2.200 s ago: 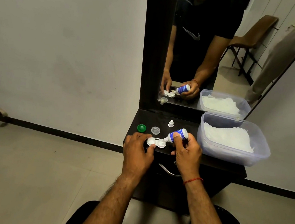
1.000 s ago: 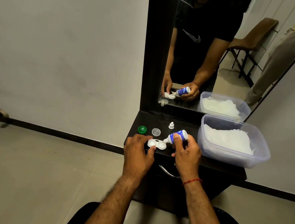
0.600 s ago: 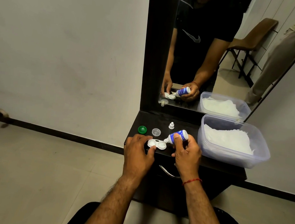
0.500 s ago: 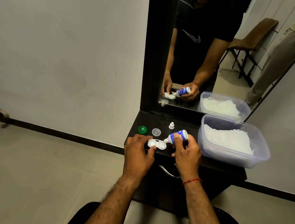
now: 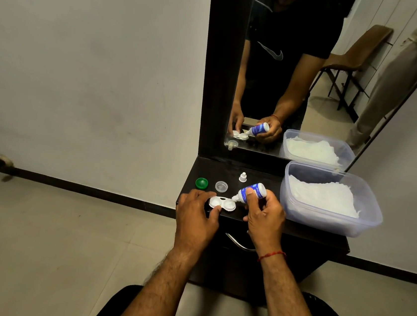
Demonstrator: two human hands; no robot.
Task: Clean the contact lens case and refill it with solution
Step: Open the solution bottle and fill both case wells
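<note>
Resting on the front edge of the dark counter (image 5: 305, 231), the white lens case (image 5: 222, 203) lies flat with both wells uncovered and facing up. The left hand (image 5: 197, 216) steadies it: fingers curl over the case's left end and the thumb tip touches its near rim. The right hand (image 5: 264, 217) is closed around a small solution bottle (image 5: 251, 192) with a blue label, tilted so that its white nozzle points down and left, just at the right well of the case (whether liquid is leaving the nozzle cannot be told). A red thread (image 5: 272, 255) circles the right wrist. Behind the case stand a green cap (image 5: 201, 183), a clear cap (image 5: 221, 186) and a small white bottle cap (image 5: 243, 177), each apart from the others. To the right sits a clear plastic tub (image 5: 330, 219) holding white tissue (image 5: 322, 196). The mirror (image 5: 341, 77) behind the counter reflects both hands, the case and the bottle.
</note>
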